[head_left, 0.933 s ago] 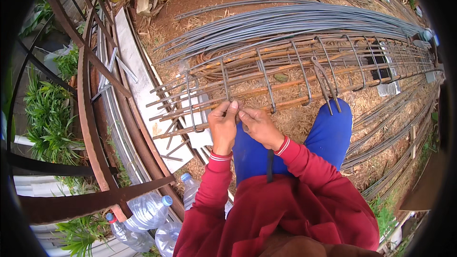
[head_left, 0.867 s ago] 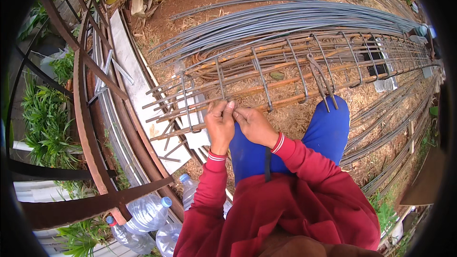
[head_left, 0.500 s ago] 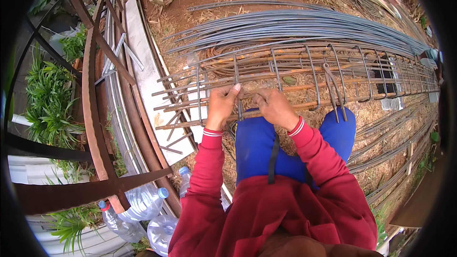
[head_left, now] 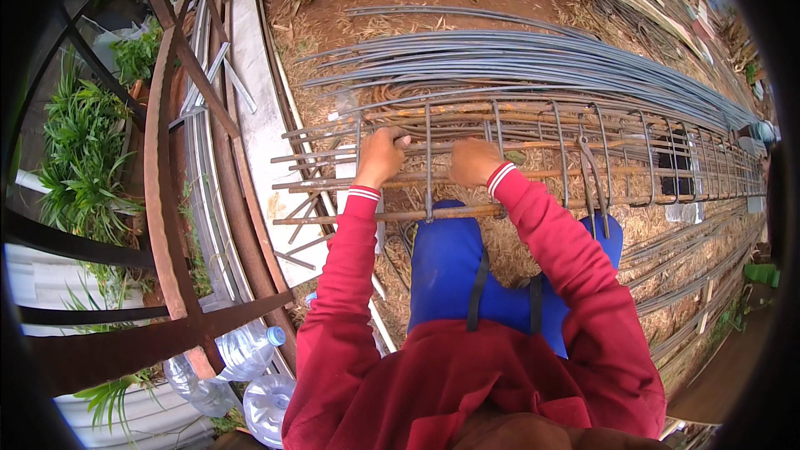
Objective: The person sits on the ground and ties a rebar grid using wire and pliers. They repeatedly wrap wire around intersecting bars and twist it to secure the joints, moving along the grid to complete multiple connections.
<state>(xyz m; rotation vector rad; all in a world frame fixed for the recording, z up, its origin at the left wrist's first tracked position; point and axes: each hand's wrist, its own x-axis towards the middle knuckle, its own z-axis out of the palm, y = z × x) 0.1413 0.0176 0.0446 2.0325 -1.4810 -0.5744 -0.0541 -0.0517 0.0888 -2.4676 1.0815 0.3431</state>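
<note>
A long rebar cage point(head_left: 533, 211), made of rusty lengthwise bars and square stirrups, lies across in front of my knees. My left hand point(head_left: 382, 157) is closed over its upper bars near the left end, beside the first stirrup, thumb pointing right. My right hand point(head_left: 476, 162) makes a fist at the same bars, just left of another stirrup point(head_left: 497, 127). Between both hands stands one upright stirrup point(head_left: 428, 171), touched by neither. The fingertips of both hands are hidden. Steel pincers point(head_left: 594, 179) hang on the cage to the right, handles down towards my right knee.
Beyond the cage lies a bundle of grey rebar point(head_left: 500, 54) on straw-covered soil. To the left are a white board point(head_left: 254, 108), a brown metal frame point(head_left: 158, 158) and clear plastic bottles point(head_left: 242, 350). More thin rods point(head_left: 667, 267) lie at the right.
My hands have moved apart from the stirrup they were both at. The left went left along the cage; the right curled into a fist. The whole view has shifted slightly.
</note>
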